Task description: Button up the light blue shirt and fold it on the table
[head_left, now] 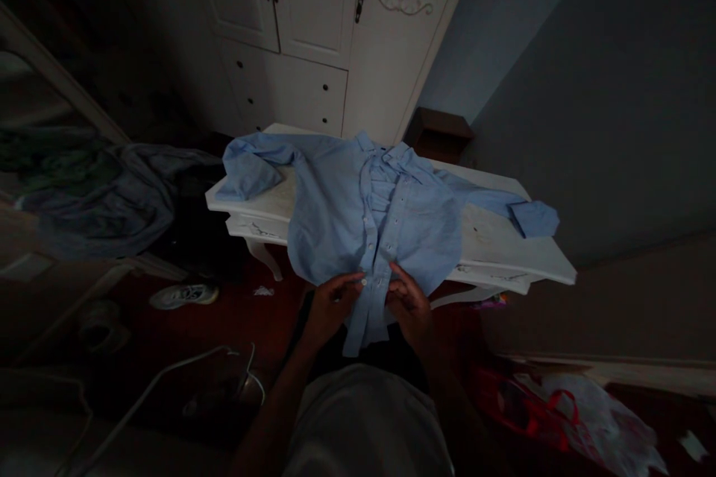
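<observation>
A light blue button-up shirt (330, 216) lies spread over a white table (497, 231), its collar at the far side and its sleeves out to both sides. The front is undone, and its lower end hangs over the near edge. My left hand (333, 305) pinches the left front edge beside a small white button. On the opposite edge, by the buttonholes, my right hand (410, 305) grips the cloth between thumb and fingers. A narrow gap separates the two front edges above my hands.
Behind the table stands a white wardrobe (313, 22), with a brown box (439, 130) beside it. Piled clothes (112, 194) are at the left. A sneaker (184, 296) and a wire hanger (162, 376) lie lower left; a plastic bag (609, 417) sits lower right.
</observation>
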`<state>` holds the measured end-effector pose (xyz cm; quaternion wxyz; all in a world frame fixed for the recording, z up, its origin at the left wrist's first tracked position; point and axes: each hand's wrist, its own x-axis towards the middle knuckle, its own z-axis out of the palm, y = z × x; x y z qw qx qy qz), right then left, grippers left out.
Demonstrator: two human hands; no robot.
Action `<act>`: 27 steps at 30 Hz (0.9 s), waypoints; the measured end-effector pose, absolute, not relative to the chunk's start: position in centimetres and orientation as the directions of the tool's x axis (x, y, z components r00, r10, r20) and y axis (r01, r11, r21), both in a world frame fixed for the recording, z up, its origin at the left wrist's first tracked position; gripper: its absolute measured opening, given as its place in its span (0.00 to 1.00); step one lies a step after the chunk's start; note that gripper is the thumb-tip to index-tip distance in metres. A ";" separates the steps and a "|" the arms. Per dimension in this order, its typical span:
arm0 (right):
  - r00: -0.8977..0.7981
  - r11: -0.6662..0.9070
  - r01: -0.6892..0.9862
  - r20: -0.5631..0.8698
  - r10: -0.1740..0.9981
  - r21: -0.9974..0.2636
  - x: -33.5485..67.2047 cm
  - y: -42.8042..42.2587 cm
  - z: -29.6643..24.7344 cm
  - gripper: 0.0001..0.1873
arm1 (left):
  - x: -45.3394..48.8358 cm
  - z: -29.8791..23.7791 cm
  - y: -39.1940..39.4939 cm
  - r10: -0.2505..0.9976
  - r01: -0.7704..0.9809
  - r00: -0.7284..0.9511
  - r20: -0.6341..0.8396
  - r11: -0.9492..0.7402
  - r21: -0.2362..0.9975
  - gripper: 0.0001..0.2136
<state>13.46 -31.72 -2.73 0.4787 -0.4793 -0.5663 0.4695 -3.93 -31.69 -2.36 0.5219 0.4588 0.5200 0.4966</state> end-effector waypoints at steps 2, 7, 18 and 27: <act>-0.145 0.148 0.149 0.126 0.981 -0.978 13.9 -31.2 -2.8 0.16 | -4.1 -2.1 -31.5 0.994 -0.022 -0.011 -0.108 0.108 0.994 0.17; -0.300 0.428 0.357 0.332 0.894 -0.830 15.0 -29.2 -4.5 0.13 | -4.6 -2.6 -30.8 0.983 -0.059 -0.033 -0.178 0.176 0.983 0.20; -0.545 0.662 0.738 0.465 0.698 -0.129 16.1 -25.7 -9.3 0.24 | -5.6 -4.6 -31.0 0.974 -0.001 -0.102 -0.203 0.204 0.979 0.20; -0.580 0.658 0.753 0.445 0.683 -0.028 16.9 -22.0 -11.5 0.18 | -6.5 -5.8 -30.8 0.969 0.062 -0.170 -0.181 0.193 0.979 0.18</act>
